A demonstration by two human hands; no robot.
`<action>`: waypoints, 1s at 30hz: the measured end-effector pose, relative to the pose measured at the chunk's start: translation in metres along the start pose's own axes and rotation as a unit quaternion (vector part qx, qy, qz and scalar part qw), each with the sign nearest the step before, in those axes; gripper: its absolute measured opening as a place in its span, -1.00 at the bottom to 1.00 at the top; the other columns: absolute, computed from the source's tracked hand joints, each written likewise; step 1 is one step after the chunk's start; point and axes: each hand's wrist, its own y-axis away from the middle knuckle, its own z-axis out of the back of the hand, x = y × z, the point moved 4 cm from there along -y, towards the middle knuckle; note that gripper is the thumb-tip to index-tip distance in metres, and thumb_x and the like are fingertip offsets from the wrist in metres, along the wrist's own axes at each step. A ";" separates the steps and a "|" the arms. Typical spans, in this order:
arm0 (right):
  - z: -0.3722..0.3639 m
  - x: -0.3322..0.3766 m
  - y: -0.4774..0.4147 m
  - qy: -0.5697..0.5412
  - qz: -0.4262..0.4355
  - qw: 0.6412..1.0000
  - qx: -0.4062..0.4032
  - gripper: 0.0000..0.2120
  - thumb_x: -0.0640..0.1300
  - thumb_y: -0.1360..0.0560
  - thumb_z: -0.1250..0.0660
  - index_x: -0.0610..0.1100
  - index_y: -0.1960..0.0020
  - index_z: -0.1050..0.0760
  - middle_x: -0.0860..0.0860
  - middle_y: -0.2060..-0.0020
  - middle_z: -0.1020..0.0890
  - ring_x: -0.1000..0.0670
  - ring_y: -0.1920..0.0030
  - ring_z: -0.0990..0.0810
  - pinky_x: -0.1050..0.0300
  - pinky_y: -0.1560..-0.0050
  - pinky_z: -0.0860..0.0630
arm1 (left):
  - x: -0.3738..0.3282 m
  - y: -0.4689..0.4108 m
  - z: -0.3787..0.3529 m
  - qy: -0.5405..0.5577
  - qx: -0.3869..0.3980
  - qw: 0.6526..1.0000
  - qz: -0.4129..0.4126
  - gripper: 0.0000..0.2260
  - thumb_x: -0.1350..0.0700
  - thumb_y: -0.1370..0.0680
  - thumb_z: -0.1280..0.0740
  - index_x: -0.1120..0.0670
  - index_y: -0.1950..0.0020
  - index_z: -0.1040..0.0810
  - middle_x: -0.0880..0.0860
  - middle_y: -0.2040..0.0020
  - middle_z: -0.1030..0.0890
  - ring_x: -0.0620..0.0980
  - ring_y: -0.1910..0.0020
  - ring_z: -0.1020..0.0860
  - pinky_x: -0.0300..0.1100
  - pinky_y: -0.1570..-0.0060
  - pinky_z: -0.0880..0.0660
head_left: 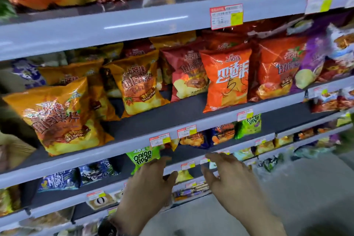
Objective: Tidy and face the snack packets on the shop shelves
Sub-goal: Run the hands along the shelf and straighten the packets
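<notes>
Hands empty: left hand (151, 184) and right hand (229, 176) both spread loose, gripping nothing. Left fingertips (162, 159) by glossy green onion-rings packet (142, 156); puffy crinkled orange packet (226, 80) above.

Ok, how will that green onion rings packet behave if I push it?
Probably light and squashy: the onion rings packet looks air-puffed. Its glossy film may slip under fingers, and standing upright, it could topple backward.

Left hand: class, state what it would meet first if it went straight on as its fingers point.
Probably the green Onion Rings packet: the fingertips of the left hand sit at its lower right corner. Depth is unclear; they may already touch it.
</notes>
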 end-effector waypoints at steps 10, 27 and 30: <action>0.002 0.043 -0.115 -0.045 0.061 0.994 -0.084 -0.50 0.13 -0.62 -0.30 0.05 -0.52 -0.36 0.03 -0.37 -0.52 -0.07 -0.34 -0.51 0.01 -0.08 -0.53 | 0.060 -0.082 0.038 0.090 -0.117 0.988 0.041 -0.36 -0.15 -0.63 -0.35 0.00 -0.64 -0.22 0.05 -0.37 -0.48 0.19 -0.33 -0.52 0.02 -0.07 -0.53; -0.015 0.065 -0.221 -0.233 0.004 0.963 -0.134 -0.01 -0.04 -0.56 -0.43 0.00 -0.68 0.24 0.01 -0.67 0.19 -0.08 -0.66 0.09 0.01 -0.61 0.00 | 0.098 -0.200 0.061 0.347 -0.200 0.914 0.071 -0.04 -0.26 -0.42 -0.55 -0.03 -0.64 -0.09 0.09 -0.51 -0.40 0.20 -0.46 -0.44 0.03 -0.39 -0.43; -0.010 0.067 -0.232 -0.266 -0.003 0.952 -0.152 0.02 -0.09 -0.54 -0.45 -0.04 -0.68 0.26 -0.04 -0.67 0.16 -0.08 -0.66 0.13 -0.02 -0.64 0.05 | 0.097 -0.204 0.065 0.400 -0.209 0.891 0.057 -0.07 -0.13 -0.41 -0.62 -0.08 -0.61 -0.14 -0.08 -0.36 -0.50 0.01 -0.33 -0.52 -0.12 -0.27 -0.44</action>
